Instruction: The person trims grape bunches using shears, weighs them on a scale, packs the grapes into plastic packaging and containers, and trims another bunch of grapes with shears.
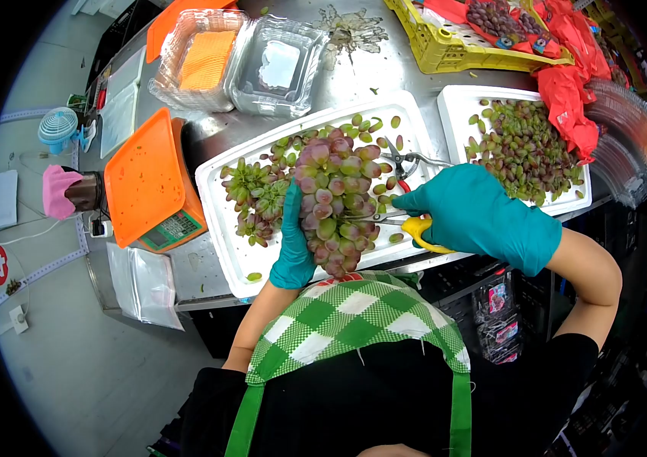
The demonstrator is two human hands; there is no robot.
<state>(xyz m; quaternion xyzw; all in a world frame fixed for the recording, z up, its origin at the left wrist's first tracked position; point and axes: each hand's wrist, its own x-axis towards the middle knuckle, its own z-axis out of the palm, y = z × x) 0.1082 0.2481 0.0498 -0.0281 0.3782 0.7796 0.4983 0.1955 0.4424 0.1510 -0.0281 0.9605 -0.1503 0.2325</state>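
Note:
In a teal glove, my left hand (293,240) supports a large bunch of red-green grapes (335,198) from its left side. My right hand (487,213), gloved alike, grips yellow-handled scissors (424,233), whose blades reach in among the grapes on the bunch's right side; the blade tips are partly hidden. Beneath lies a white foam tray (220,255), with smaller grape clusters (262,190) on the left and loose grapes scattered about. A pair of snips (401,166) rests in the tray just beyond my right fingertips.
A second white tray (451,114) with many grapes stands to the right. An orange-topped scale (144,179) is on the left. Clear plastic boxes (277,68) sit at the back, near a yellow crate (445,49) with red bags. Plastic bags (144,282) lie at the table's front-left edge.

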